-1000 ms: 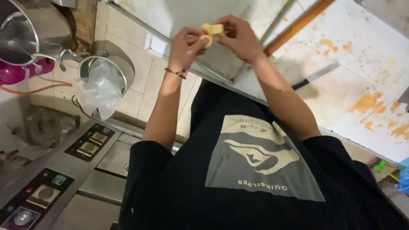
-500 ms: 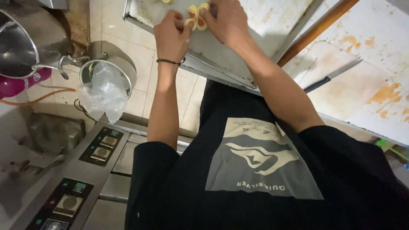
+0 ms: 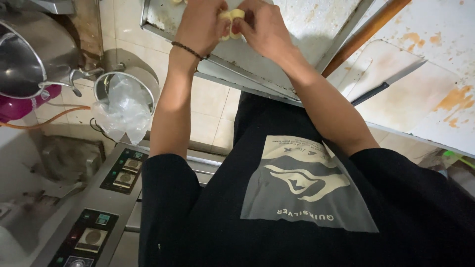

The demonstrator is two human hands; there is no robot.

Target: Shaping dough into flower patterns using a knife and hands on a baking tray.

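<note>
Head view, looking straight down past a black printed shirt. Compared with a second ago: both hands up and forward, no longer out over the tiled floor but right above the metal tray (image 3: 297, 22), near its front rim. Same pale yellow dough piece (image 3: 231, 16) between them as before, not set down, not dropped. By the look of it, the working of that piece now goes on over the tray itself, with another yellowish scrap just showing at the tray's far edge.

Now the fingers. Left hand (image 3: 200, 24), bead bracelet (image 3: 188, 49) at the wrist, closed in narrow on the left side of the dough piece. Right hand (image 3: 264, 29) curled in from the other side, fingertips pinching the same lump. Hardly any gap between the two hands, dough squeezed in the middle, held a little above the tray's surface as far as can be told. Exact fingertip contact partly hidden by the knuckles.

Around the tray: left of it and lower, a steel bucket (image 3: 148, 79) with a crumpled clear plastic bag (image 3: 123, 106) hanging over its rim. Further left of the tray, a big steel mixing bowl (image 3: 24, 54). Below the bucket, a grey machine top with a dark control panel (image 3: 122, 170). Right of the tray, a wooden handle (image 3: 366, 32) leaning alongside, then a white, orange-stained table (image 3: 425, 109) with a dark-handled blade (image 3: 383, 86) lying flat on it, well apart from both hands.
</note>
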